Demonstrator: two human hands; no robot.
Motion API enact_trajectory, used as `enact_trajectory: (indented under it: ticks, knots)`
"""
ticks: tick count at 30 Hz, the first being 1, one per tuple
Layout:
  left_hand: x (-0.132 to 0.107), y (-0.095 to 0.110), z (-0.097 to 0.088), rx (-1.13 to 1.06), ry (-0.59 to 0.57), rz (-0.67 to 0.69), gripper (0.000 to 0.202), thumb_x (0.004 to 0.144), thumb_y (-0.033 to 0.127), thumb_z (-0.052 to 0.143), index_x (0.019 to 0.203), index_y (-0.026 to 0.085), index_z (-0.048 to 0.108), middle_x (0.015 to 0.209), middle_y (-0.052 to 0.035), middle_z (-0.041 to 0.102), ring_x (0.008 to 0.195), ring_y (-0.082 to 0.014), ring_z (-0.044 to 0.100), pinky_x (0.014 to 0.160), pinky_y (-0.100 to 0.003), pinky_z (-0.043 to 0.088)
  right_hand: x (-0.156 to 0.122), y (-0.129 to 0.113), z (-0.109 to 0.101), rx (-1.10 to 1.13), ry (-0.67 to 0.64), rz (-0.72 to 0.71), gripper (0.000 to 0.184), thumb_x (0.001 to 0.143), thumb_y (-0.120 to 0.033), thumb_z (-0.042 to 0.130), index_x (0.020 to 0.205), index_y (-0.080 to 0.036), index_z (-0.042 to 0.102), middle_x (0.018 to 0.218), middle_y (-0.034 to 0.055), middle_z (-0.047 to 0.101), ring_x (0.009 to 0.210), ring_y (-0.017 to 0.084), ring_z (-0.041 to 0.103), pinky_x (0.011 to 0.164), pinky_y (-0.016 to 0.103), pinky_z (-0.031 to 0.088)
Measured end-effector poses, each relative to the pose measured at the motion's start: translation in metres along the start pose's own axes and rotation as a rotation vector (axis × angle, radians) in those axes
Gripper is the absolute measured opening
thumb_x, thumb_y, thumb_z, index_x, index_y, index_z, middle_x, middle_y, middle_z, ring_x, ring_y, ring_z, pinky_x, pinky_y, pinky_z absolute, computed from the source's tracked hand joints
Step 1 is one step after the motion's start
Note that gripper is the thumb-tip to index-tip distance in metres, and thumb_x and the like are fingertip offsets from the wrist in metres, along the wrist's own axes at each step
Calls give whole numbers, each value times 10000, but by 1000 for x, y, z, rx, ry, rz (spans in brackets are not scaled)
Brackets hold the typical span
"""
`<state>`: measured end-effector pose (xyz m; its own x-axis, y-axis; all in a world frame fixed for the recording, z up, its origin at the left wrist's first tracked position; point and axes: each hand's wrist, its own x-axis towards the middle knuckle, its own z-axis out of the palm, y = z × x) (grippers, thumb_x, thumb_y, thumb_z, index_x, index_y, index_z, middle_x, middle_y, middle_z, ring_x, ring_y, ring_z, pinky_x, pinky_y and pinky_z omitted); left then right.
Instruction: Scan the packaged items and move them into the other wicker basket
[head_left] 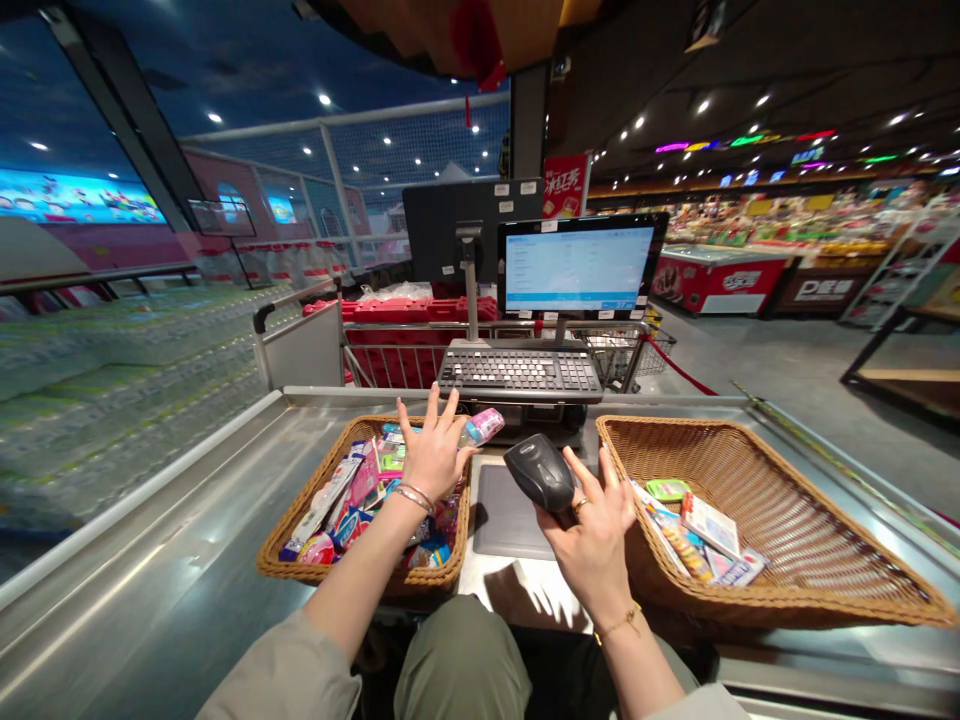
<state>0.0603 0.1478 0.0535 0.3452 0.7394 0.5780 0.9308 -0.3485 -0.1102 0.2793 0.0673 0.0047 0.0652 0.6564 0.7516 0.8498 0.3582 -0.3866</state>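
Note:
My left hand point(431, 452) hovers over the left wicker basket point(300, 530), which is full of small colourful packets. Its fingers are spread and its thumb and palm hold a small pink-and-clear packaged item point(481, 427) that sticks out to the right. My right hand point(596, 530) grips a black handheld barcode scanner point(540, 472) between the two baskets, its head pointing toward the pink item. Below the scanner lies a grey pad point(506, 520) on the counter.
The right wicker basket point(795, 500) holds a few packets at its left side. Behind stand a keyboard point(520, 372), a lit monitor point(576, 268) and a red shopping cart point(397, 335). The steel counter point(172, 580) spreads left and right.

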Motion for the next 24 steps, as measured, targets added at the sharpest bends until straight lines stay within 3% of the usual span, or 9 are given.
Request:
enact_trajectory:
  ticks: [24]
  knots:
    - [4,5,0,4,-2,-3,366,863,399,584,1181,223,627,1554,-87,327,1483,-360,109,1102,-732,-127,1,0,-3,32,7,-55,269,799,-261,611,1064,-235,650,1335,48,598,1447,315,246,1131,610,163]
